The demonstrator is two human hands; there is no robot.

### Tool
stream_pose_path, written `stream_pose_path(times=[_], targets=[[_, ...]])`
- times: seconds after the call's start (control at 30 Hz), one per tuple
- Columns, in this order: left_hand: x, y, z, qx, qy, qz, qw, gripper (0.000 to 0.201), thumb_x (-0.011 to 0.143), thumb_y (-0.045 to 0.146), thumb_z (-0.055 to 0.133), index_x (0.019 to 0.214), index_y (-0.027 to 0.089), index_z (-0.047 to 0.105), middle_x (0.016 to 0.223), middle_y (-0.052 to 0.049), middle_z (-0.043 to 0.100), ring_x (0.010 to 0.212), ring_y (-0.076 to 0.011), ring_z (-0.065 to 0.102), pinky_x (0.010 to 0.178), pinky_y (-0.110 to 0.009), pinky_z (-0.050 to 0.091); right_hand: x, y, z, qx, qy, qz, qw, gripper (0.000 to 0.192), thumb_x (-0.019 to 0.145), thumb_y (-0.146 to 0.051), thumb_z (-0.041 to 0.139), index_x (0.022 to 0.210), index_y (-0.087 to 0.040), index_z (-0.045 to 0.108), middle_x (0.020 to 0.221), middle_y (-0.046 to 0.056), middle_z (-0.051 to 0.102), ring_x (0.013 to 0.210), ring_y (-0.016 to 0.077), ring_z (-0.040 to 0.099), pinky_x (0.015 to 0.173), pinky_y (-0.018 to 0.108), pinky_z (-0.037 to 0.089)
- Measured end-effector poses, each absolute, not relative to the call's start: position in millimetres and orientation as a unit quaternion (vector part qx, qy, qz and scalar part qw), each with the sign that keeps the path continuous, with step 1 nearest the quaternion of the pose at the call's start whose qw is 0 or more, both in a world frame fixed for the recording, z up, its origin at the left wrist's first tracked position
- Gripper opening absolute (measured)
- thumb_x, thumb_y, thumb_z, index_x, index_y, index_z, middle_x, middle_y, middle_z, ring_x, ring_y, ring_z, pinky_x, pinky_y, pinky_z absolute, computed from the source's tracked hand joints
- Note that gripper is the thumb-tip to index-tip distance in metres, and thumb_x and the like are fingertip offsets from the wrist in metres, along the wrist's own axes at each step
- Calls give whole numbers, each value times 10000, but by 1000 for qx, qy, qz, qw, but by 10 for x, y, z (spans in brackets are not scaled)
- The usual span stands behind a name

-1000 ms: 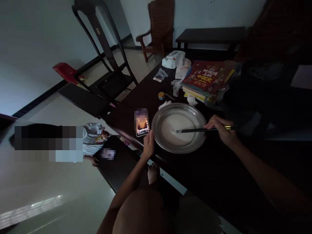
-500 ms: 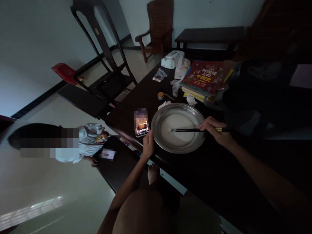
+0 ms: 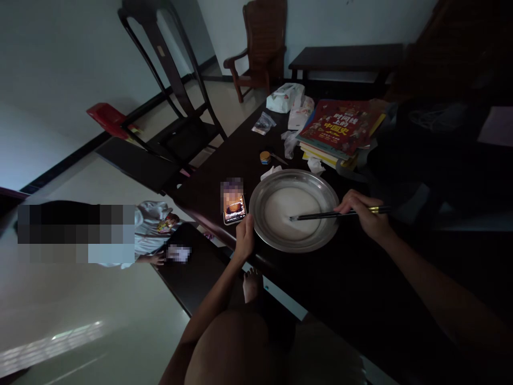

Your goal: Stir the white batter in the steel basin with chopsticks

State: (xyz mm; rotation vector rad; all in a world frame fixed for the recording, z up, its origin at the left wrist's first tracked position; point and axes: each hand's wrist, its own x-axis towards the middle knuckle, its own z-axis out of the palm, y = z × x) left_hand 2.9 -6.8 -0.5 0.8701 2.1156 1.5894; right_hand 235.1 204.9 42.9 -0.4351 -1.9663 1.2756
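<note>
My right fingers (image 3: 351, 201) clamp black chopsticks (image 3: 320, 215), tips (image 3: 293, 218) in milky liquid (image 3: 288, 202) in a metal basin (image 3: 327, 195) on the worktop (image 3: 320, 283); my left fingers (image 3: 249, 222) touch the rim (image 3: 295, 250), whether pinching it I cannot tell. A steady rim, low tips and slow strokes should limit splashing.

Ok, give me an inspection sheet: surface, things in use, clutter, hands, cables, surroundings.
Surface: dark glossy wooden table.
Things in use: round silver metal basin holding white mixture; slim black utensil with gold band, tip in the mixture.
Clutter: lit smartphone, small gold-lidded jar, crumpled white tissue, red-topped book stack.
Hands: left hand at the basin's rim; right hand grips the utensil.
Cables: thin pale loops at right, too dim to identify.
Surroundings: brown wooden armchair, another person at left.
</note>
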Motion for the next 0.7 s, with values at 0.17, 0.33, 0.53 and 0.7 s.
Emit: stream_pose_path(times=[0.17, 0.33, 0.53, 0.7], targets=[[29, -67, -8, 305, 749, 560, 182, 606, 890, 710, 364, 683, 169, 541, 691, -16, 547, 713, -150, 477, 724, -281, 420, 2345, 2052, 410, -164, -791, 483, 339, 309, 940, -426, 558, 732, -269, 723, 806, 30, 736, 819, 218, 661, 791, 400, 509], [23, -65, -19, 309, 748, 559, 182, 626, 875, 741, 358, 690, 169, 535, 700, -13, 540, 725, -148, 468, 732, -278, 415, 2351, 2073, 417, -163, -773, 492, 366, 391, 968, -420, 509, 663, -258, 692, 716, 23, 707, 733, 199, 636, 734, 372, 491], [14, -60, -31, 309, 748, 558, 181, 638, 870, 752, 347, 698, 169, 540, 705, -16, 540, 729, -151, 468, 724, -280, 412, 2348, 2071, 412, -156, -791, 476, 350, 309, 952, -399, 549, 731, -273, 724, 798, 23, 734, 819, 212, 652, 786, 385, 501], [17, -60, -22, 313, 749, 557, 176, 609, 892, 710, 361, 686, 167, 544, 690, -15, 549, 707, -147, 473, 719, -280, 424, 2355, 2076, 404, -146, -774, 501, 359, 361, 975, -379, 508, 694, -271, 709, 729, 19, 704, 751, 201, 633, 749, 379, 488]])
